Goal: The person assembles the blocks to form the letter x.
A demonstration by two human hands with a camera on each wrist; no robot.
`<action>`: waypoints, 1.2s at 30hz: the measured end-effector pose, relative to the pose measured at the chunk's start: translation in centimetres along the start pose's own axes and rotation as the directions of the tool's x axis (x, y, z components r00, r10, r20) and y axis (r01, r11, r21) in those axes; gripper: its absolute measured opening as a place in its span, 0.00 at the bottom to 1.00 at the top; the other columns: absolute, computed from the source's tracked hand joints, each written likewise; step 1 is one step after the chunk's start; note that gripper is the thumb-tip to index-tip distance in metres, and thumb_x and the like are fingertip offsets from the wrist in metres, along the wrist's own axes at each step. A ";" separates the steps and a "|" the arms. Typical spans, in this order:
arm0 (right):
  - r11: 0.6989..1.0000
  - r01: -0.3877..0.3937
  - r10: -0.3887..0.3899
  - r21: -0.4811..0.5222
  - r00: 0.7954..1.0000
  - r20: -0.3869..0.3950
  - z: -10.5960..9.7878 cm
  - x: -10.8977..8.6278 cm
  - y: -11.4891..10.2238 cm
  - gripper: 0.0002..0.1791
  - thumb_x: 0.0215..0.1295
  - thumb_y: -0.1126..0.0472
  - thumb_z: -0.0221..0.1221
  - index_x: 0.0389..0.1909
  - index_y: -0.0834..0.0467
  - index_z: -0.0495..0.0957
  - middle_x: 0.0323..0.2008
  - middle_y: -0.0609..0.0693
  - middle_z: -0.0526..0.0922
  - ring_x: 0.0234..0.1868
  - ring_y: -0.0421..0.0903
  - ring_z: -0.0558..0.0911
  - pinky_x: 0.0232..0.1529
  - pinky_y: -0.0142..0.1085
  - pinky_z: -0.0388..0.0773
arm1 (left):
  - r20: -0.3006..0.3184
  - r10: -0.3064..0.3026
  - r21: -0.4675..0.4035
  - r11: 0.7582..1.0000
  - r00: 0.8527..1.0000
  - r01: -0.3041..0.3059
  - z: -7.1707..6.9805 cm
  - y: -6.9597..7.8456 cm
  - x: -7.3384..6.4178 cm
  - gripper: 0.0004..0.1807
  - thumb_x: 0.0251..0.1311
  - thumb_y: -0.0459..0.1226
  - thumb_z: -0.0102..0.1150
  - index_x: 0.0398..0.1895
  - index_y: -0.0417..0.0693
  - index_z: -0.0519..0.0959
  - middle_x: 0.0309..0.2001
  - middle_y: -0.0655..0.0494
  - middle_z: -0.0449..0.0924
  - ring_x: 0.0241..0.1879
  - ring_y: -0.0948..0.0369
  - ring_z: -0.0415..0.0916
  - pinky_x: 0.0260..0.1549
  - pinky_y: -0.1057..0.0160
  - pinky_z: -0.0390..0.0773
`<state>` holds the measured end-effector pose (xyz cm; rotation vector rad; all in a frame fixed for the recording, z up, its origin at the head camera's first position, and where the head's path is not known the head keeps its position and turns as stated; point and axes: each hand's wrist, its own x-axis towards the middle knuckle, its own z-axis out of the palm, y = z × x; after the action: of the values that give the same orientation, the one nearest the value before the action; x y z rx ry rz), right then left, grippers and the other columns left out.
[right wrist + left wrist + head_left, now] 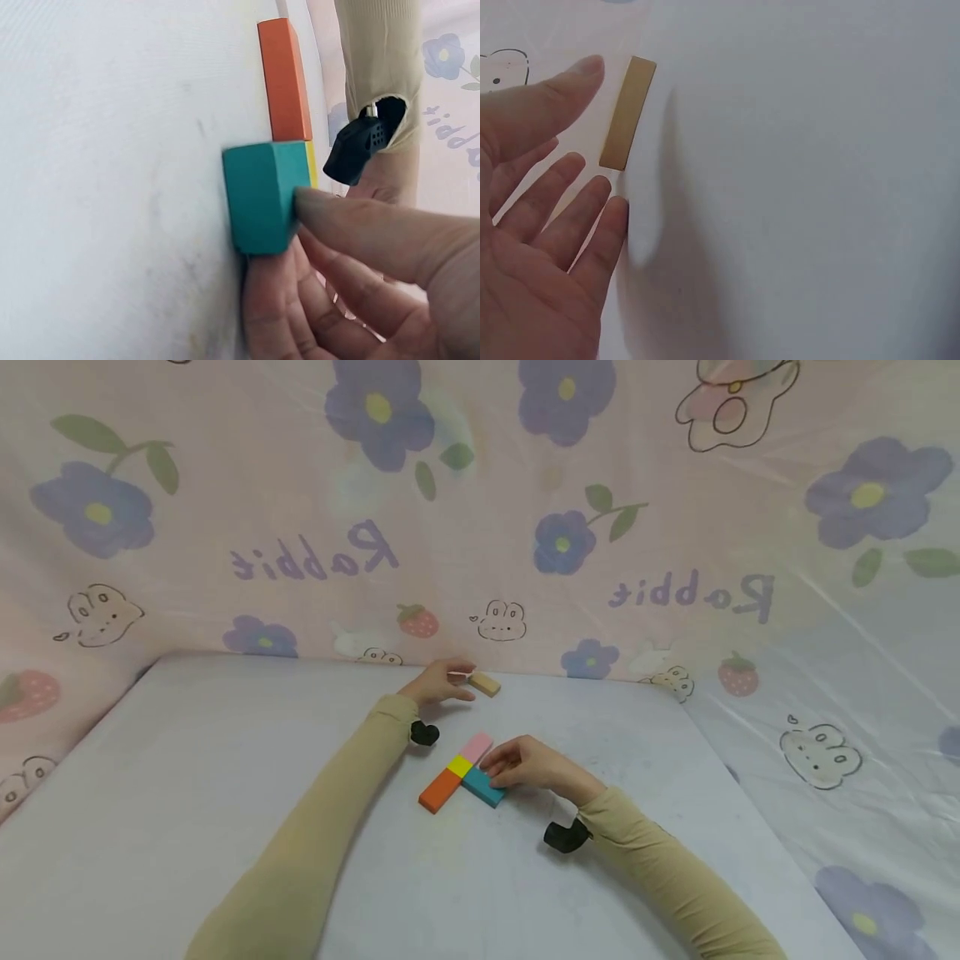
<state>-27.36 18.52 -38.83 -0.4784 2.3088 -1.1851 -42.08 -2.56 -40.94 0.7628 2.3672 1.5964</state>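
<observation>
The right hand (531, 764) holds a teal block (259, 196), with the thumb on its upper face and the fingers against its side. That block lies on the table, one end against a small yellow block (460, 767). An orange block (440, 791) and a pink block (477, 747) meet the yellow one on opposite sides, forming a line. Farther back, the left hand (438, 682) hovers with thumb and fingers spread beside a plain wooden block (628, 114). In the left wrist view a gap shows between the fingertips and this block.
The white tabletop (165, 793) carries the blocks. Behind it hangs a pink curtain (465, 518) printed with flowers and rabbits, close to the wooden block. Black wrist devices (566, 837) stick out from both sleeves.
</observation>
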 end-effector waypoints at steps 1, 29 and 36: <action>1.000 -0.002 0.002 -0.002 1.000 0.002 0.0 0.0 0.0 0.15 0.59 0.68 0.64 0.47 0.65 0.81 0.35 0.52 0.84 0.35 0.42 0.79 0.38 0.31 0.77 | 0.012 0.006 -0.003 1.000 1.000 -0.006 0.1 0.0 0.1 0.37 0.51 0.26 0.68 0.65 0.32 0.65 0.66 0.39 0.64 0.64 0.45 0.63 0.61 0.55 0.65; 1.000 -0.004 0.004 0.005 1.000 0.011 0.3 0.2 0.3 0.14 0.58 0.69 0.65 0.46 0.65 0.81 0.34 0.51 0.83 0.34 0.43 0.80 0.39 0.31 0.78 | 0.044 -0.154 0.141 0.979 0.987 0.146 1.6 0.1 0.9 0.33 0.60 0.26 0.54 0.71 0.49 0.63 0.68 0.46 0.61 0.60 0.49 0.62 0.61 0.52 0.63; 1.000 0.012 -0.013 0.013 1.000 0.013 0.2 0.2 0.0 0.14 0.58 0.70 0.64 0.46 0.67 0.80 0.34 0.53 0.83 0.34 0.43 0.80 0.39 0.32 0.78 | 0.031 -0.165 0.182 0.971 0.986 0.157 1.6 0.1 1.3 0.34 0.60 0.29 0.58 0.71 0.52 0.63 0.68 0.47 0.61 0.62 0.48 0.62 0.62 0.50 0.62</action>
<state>-27.43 18.27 -38.97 -0.4952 2.2884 -1.1986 -42.50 -0.62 -41.31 0.6122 2.4928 1.3027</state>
